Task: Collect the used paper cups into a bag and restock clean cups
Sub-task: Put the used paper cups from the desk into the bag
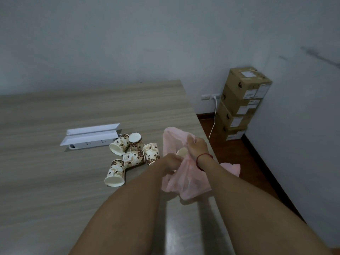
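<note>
— Bag position?
— The pink bag [185, 181] hangs between both hands. The left hand [171, 161] grips its near edge and the right hand [196, 146] clutches its far rim. One cup [182, 151] shows inside.
— Other cups?
— Five cups [132, 155] cluster just left of the left hand, on the table [55, 181].

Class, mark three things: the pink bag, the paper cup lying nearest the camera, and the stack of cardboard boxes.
pink bag [189, 183], head view, its crumpled lower side.
nearest paper cup [115, 171], head view, its printed side wall.
cardboard boxes [244, 81], head view, top box's side face.

Office rm, laminate desk [55, 181], stacked cartons [242, 100]
</note>
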